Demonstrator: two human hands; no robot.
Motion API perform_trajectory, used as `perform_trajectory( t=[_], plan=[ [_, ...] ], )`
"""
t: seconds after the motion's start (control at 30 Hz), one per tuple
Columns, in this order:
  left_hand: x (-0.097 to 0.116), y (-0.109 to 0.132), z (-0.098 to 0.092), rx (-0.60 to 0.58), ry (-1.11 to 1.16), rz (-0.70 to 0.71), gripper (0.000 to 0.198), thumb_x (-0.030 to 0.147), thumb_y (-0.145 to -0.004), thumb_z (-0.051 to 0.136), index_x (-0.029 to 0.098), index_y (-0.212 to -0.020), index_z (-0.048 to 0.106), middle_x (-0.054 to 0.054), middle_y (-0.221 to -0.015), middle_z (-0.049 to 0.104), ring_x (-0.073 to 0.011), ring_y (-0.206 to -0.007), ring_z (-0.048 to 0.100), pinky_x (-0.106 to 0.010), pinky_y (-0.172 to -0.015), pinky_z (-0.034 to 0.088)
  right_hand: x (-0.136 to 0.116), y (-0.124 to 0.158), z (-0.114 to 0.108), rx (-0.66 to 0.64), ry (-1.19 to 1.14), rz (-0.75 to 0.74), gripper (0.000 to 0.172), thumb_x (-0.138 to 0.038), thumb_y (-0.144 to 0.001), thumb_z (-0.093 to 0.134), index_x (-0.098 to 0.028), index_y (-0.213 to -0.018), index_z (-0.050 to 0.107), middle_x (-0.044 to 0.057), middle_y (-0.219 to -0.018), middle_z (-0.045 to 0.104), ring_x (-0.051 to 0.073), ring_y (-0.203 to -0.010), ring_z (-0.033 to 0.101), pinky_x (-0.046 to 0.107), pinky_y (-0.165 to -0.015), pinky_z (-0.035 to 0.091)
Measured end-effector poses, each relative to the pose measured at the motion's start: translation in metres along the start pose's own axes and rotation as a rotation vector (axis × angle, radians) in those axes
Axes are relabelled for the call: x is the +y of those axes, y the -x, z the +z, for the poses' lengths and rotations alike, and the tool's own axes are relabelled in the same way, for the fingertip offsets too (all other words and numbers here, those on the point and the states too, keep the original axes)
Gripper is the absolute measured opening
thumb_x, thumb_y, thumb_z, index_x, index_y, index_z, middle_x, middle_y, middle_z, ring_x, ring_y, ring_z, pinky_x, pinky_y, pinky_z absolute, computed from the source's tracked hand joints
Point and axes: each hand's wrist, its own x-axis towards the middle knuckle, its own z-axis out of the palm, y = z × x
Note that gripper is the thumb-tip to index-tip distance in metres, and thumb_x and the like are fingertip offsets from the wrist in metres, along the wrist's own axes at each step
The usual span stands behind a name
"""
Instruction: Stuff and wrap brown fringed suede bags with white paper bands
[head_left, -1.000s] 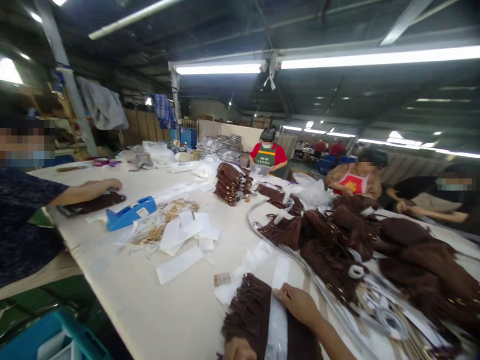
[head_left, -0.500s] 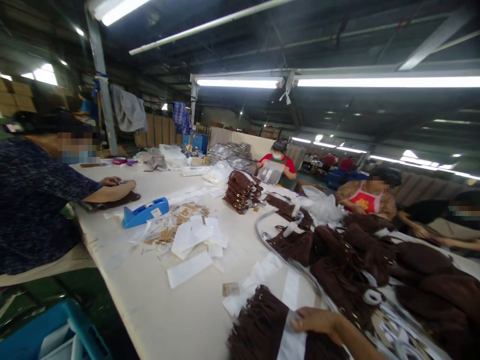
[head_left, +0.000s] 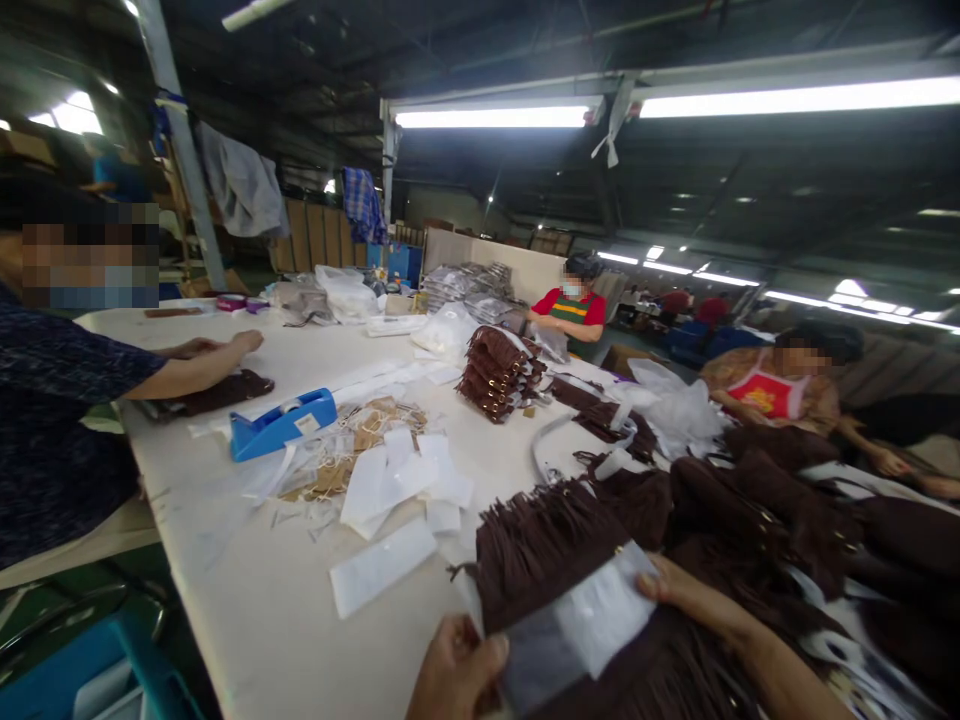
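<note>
A dark brown fringed bag [head_left: 551, 555] is held up off the table at the front, its fringe hanging toward the back and the front. A whitish strip [head_left: 600, 620], partly see-through, lies across its middle. My left hand [head_left: 461, 665] is closed on the bag's near left edge, thumb on top at the strip's grey end. At the far end, my right hand [head_left: 671, 590] pinches the strip and the bag's edge with its thumb on top. The fingers underneath are hidden.
White paper sheets [head_left: 382, 565], brown tags [head_left: 337, 455] and a blue tape dispenser [head_left: 283, 424] lie left of the bag. Stacked brown bags [head_left: 495, 375] stand farther back. More brown bags [head_left: 750, 500] heap on the right. Co-workers sit around the table [head_left: 262, 630].
The bag has come up off the table toward the middle and turned. My left hand has come into view and gripped its near edge. My right hand keeps its hold.
</note>
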Motion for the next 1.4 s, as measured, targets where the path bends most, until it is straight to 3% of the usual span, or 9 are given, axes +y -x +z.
perform_trajectory(
  t=[0.13,0.27,0.37,0.5,0.63,0.77,0.9,1.1,1.4],
  plan=[
    [0.092,-0.077,0.022,0.029,0.055,0.248,0.059,0.048,-0.067,0.078,0.016,-0.111,0.055,-0.006,-0.092,0.070,-0.0191,-0.079,0.067,-0.029,-0.070,0.050,-0.036,-0.072,-0.011,0.247,-0.151,-0.108,0.054,-0.051,-0.069,0.078,-0.016,-0.108,0.067,0.010,-0.090,0.074,0.024,-0.082,0.070,0.031,-0.081,0.055],
    [0.164,-0.176,0.023,-0.012,-0.149,0.344,0.059,0.060,-0.071,0.068,0.013,-0.105,0.061,-0.010,-0.095,0.070,-0.0204,-0.084,0.067,-0.029,-0.073,0.050,-0.057,-0.160,-0.020,0.380,-0.354,-0.103,0.036,-0.042,-0.079,0.072,-0.016,-0.103,0.066,0.009,-0.079,0.074,0.023,-0.074,0.071,0.034,-0.079,0.058],
    [0.181,-0.242,-0.001,0.179,-0.415,0.408,0.068,0.063,-0.076,0.061,0.012,-0.120,0.053,-0.016,-0.111,0.066,-0.0246,-0.097,0.065,-0.036,-0.082,0.049,-0.052,-0.235,-0.025,0.334,-0.467,-0.062,0.035,-0.042,-0.087,0.063,-0.013,-0.106,0.064,0.011,-0.078,0.074,0.023,-0.072,0.072,0.038,-0.077,0.059],
    [0.160,-0.289,-0.047,0.277,-0.679,0.522,0.072,0.049,-0.083,0.057,0.010,-0.139,0.034,-0.022,-0.135,0.051,-0.0285,-0.124,0.051,-0.044,-0.106,0.036,-0.019,-0.326,-0.030,0.337,-0.568,-0.029,0.033,-0.042,-0.092,0.056,-0.011,-0.103,0.063,0.012,-0.079,0.074,0.022,-0.073,0.072,0.036,-0.077,0.059],
    [0.128,-0.291,-0.083,0.190,-1.356,0.775,0.066,0.041,-0.089,0.046,0.007,-0.144,0.031,-0.021,-0.143,0.042,-0.0312,-0.134,0.038,-0.049,-0.112,0.030,0.010,-0.378,-0.033,0.381,-0.594,0.013,0.032,-0.040,-0.088,0.063,-0.010,-0.097,0.065,0.012,-0.076,0.073,0.022,-0.073,0.072,0.034,-0.077,0.058],
    [0.121,-0.280,-0.093,0.201,-1.705,0.857,0.069,0.034,-0.089,0.048,0.005,-0.147,0.026,-0.020,-0.141,0.045,-0.0313,-0.129,0.043,-0.047,-0.108,0.038,0.013,-0.395,-0.037,0.466,-0.578,0.032,0.032,-0.038,-0.080,0.072,-0.009,-0.092,0.065,0.010,-0.069,0.072,0.022,-0.068,0.071,0.034,-0.074,0.059],
    [0.132,-0.272,-0.094,0.157,-1.875,0.859,0.066,0.031,-0.089,0.050,0.009,-0.148,0.030,-0.017,-0.144,0.044,-0.0300,-0.126,0.046,-0.045,-0.105,0.042,0.006,-0.400,-0.030,0.517,-0.572,0.015,0.030,-0.036,-0.081,0.071,-0.009,-0.091,0.065,0.009,-0.067,0.071,0.022,-0.068,0.071,0.032,-0.071,0.059],
    [0.141,-0.260,-0.103,-0.031,-2.082,0.835,0.039,0.026,-0.097,0.036,0.020,-0.121,0.066,-0.011,-0.133,0.057,-0.0286,-0.122,0.049,-0.049,-0.107,0.038,0.003,-0.410,-0.003,0.579,-0.522,-0.023,0.030,-0.035,-0.081,0.071,-0.013,-0.100,0.062,0.005,-0.074,0.072,0.018,-0.067,0.069,0.029,-0.067,0.058],
    [0.144,-0.255,-0.135,-0.044,-2.006,0.785,0.035,0.031,-0.092,0.043,0.028,-0.113,0.070,-0.005,-0.129,0.062,-0.0305,-0.126,0.048,-0.053,-0.104,0.041,0.002,-0.420,0.000,0.601,-0.370,0.021,0.040,-0.034,-0.069,0.082,-0.017,-0.099,0.062,0.002,-0.073,0.069,0.017,-0.064,0.064,0.030,-0.061,0.054]
  ],
)
